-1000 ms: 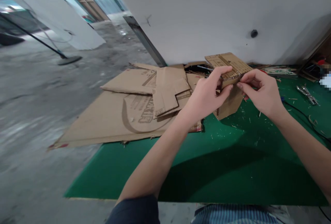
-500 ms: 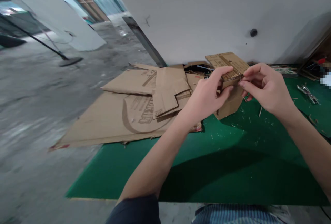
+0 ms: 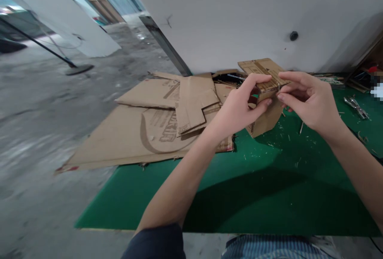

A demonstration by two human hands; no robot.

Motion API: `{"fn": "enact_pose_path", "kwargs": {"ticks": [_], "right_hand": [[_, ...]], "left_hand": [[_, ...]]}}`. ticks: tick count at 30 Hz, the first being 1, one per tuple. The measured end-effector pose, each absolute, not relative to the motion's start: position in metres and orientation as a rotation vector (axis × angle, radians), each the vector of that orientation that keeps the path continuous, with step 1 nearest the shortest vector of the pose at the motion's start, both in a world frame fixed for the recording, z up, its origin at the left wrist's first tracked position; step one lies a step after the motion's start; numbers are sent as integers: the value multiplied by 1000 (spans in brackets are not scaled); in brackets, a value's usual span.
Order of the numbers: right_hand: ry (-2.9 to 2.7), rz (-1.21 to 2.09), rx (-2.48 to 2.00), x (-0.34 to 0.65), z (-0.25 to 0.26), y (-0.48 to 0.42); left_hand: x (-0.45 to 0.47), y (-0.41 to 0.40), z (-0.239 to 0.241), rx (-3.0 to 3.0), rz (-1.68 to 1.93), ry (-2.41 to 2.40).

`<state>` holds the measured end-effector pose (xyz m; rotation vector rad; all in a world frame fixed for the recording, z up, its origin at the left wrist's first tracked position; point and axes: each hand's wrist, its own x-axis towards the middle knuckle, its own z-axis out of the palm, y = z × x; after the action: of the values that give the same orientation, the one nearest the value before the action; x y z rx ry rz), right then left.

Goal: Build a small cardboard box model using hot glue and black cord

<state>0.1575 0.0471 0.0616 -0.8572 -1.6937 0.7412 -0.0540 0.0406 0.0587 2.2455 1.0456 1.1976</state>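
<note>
While your left hand is pinching the front edge of the small cardboard box, fingers lying above and thumb below, your right hand is curling its fingers at the front corner, close to a thin pale strand; whether they are gripping it, the view is not showing. The box seems to be resting on the green desk, right of the flat cardboard sheets. It is probably weighing little and behaving rather stiffly, but may be denting under strong pressure, so its folded edges are offering safer hold than the lid's middle.
</note>
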Motion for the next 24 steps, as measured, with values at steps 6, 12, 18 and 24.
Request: {"fn": "enact_pose_path", "kwargs": {"ticks": [6,12,18,24], "right_hand": [[-1636,740,-893,154,59,47],[-1554,760,-799,147,51,51],[-1756,665,-765,158,54,52],[-1808,609,-768,160,55,51]], "left_hand": [[-54,41,59,2243,1220,1044],[-53,38,62,2244,1255,1099],[-55,40,60,2262,1236,1106],[-54,38,60,2220,1228,1087]]}}
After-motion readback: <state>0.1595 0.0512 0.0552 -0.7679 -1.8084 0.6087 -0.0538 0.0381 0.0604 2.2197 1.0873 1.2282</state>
